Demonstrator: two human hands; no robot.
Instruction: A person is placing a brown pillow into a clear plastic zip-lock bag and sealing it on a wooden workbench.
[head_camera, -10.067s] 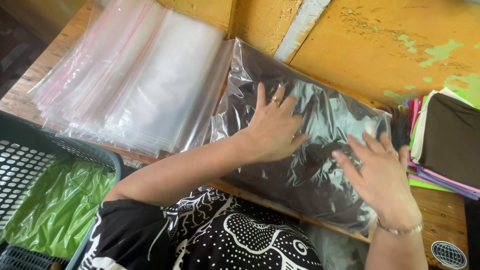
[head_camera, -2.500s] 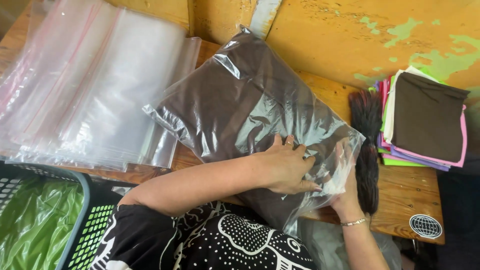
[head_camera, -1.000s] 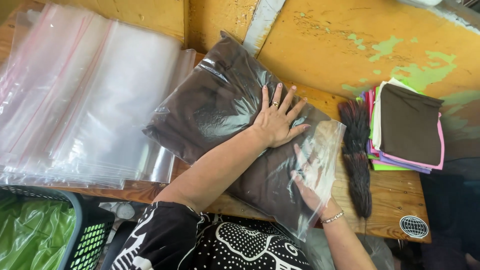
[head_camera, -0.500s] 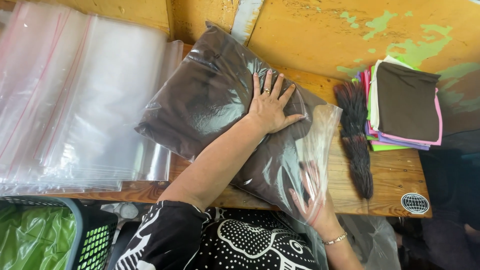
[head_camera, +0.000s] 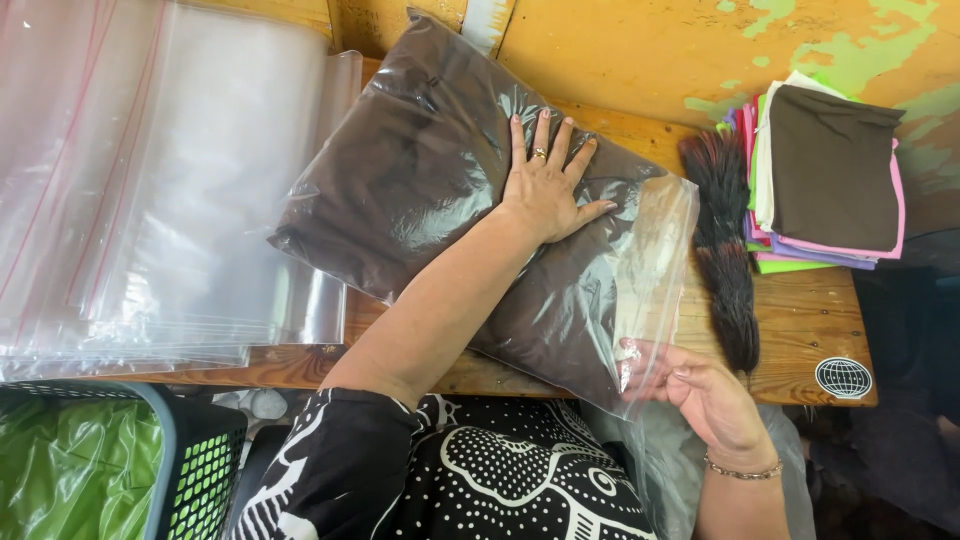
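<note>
Centrally, one clear zip bag (head_camera: 480, 210) packed with dark brown folded cloth lay slantwise on the wooden table (head_camera: 800, 320), its open mouth overhanging the near edge. Left hand (head_camera: 545, 185): fingers spread wide, palm flat on the bag, seemingly pinning it and pressing air out. Right hand (head_camera: 705, 395): fingertips pinched on the bag's mouth at the near corner, likely to hold the seal strip taut. Stack of empty clear bags (head_camera: 150, 180) lay just left; dark tassel brush (head_camera: 725, 250) and pile of coloured cloths (head_camera: 825, 175) right; green basket (head_camera: 190, 470) below the table edge
</note>
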